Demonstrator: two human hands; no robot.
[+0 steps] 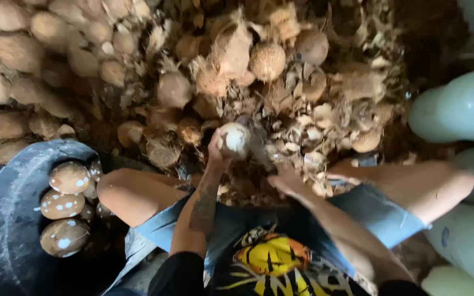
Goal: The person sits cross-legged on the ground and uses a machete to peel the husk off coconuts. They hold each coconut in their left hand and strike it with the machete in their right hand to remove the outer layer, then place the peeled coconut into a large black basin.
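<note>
Pale, half-husked coconut (235,138) gripped in left hand (219,151) above husk pile (303,109); right hand (286,183) open, low beside it. Step judged: husking. Next likely needs firm regrip.

Peeled coconuts (64,205) lie in a tub (6,230) at the person's left. A husk heap (259,82) lies ahead; unhusked coconuts (12,60) stack far left. Sacks (462,107) stand right.
</note>
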